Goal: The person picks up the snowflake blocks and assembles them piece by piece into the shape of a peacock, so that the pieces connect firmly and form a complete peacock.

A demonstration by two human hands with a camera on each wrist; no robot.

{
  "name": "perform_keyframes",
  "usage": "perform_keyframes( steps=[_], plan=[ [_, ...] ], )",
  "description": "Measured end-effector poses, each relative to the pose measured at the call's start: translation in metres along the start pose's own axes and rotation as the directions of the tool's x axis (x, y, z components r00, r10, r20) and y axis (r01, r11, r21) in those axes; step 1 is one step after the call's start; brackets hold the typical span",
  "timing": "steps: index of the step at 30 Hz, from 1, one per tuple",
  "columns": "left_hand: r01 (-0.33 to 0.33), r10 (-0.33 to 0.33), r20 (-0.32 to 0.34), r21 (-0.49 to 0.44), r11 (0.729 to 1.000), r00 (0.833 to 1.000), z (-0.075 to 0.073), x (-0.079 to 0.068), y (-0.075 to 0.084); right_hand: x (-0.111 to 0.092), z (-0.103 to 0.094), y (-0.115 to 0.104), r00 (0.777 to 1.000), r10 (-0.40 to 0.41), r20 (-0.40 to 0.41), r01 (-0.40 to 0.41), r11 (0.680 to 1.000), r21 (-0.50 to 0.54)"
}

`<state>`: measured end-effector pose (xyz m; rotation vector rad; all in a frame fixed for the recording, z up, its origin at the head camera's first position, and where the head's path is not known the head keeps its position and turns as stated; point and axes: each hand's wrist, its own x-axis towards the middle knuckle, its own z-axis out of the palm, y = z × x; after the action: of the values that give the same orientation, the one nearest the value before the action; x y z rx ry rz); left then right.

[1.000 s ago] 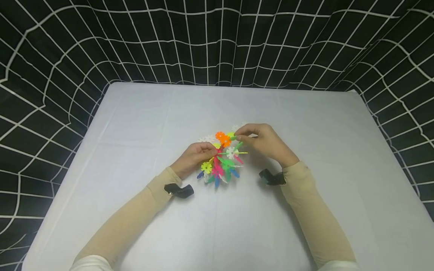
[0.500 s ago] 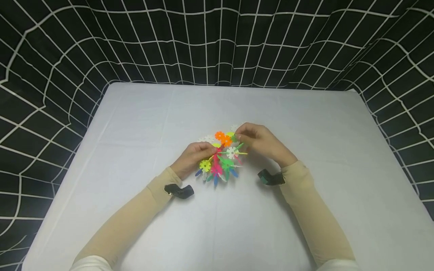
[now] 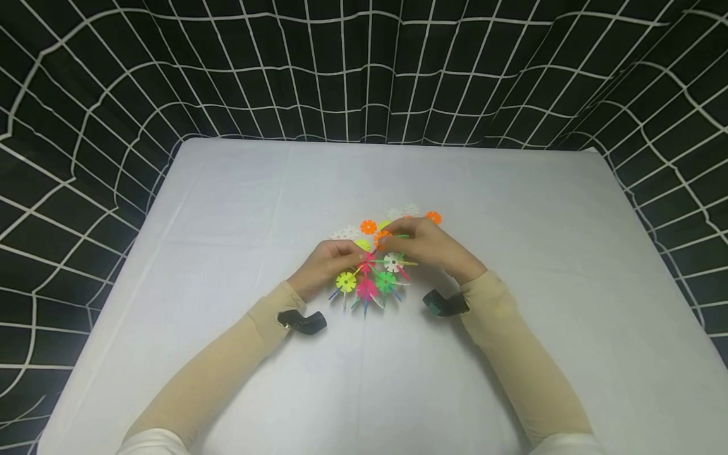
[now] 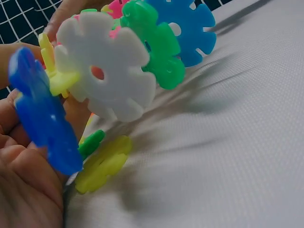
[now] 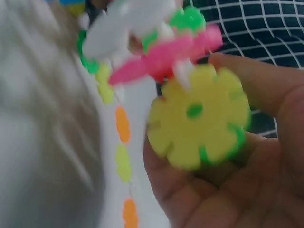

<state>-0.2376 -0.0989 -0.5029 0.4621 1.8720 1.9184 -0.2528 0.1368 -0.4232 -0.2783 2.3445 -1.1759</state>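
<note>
A bristling cluster of interlocked snowflake building discs in green, pink, white, yellow and blue is held up over the table. My left hand grips its upper left, thumb and fingers on a pink disc. My right hand has thumb and index fingertips on an orange disc at the cluster's top. A green disc shows partly between those fingers. In the left wrist view a white disc and a blue disc stand out; in the right wrist view, a yellow disc covers some fingers.
Loose discs lie behind the hands on the white table: white discs, an orange disc, more white discs and another orange disc. Black curtain with white grid lines surrounds the table.
My right hand has moved left and slightly nearer, its fingertips going from the green disc to the orange one. The cluster has turned and shifted slightly right in my left hand.
</note>
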Motion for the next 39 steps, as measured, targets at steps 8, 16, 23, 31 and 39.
perform_keyframes(
  steps=[8, 16, 23, 31, 39],
  plan=[
    [-0.002, 0.002, 0.000, 0.056, 0.998, 1.000, 0.0005, 0.0003, 0.0007, 0.0020, 0.0082, -0.0027, 1.000, 0.016, -0.014, -0.016, 0.999, -0.031],
    [-0.009, 0.009, 0.009, 0.058, 0.998, 1.000, 0.0003, 0.0008, 0.0010, 0.0035, 0.0078, 0.0006, 0.998, 0.055, -0.036, -0.054, 0.998, 0.029],
    [-0.014, 0.013, 0.018, 0.053, 0.998, 1.000, 0.0000, 0.0005, 0.0014, 0.0033, 0.0036, 0.0037, 0.995, 0.075, -0.068, -0.071, 0.996, 0.058],
    [-0.016, 0.016, 0.014, 0.049, 0.999, 1.000, -0.0005, -0.0012, 0.0009, 0.0039, 0.0027, 0.0007, 0.996, 0.078, -0.050, -0.070, 0.988, 0.139],
    [-0.026, 0.025, 0.026, 0.045, 0.999, 0.999, -0.0008, -0.0009, 0.0006, 0.0044, 0.0075, -0.0019, 0.994, 0.096, -0.055, -0.091, 0.991, 0.095]
  ],
)
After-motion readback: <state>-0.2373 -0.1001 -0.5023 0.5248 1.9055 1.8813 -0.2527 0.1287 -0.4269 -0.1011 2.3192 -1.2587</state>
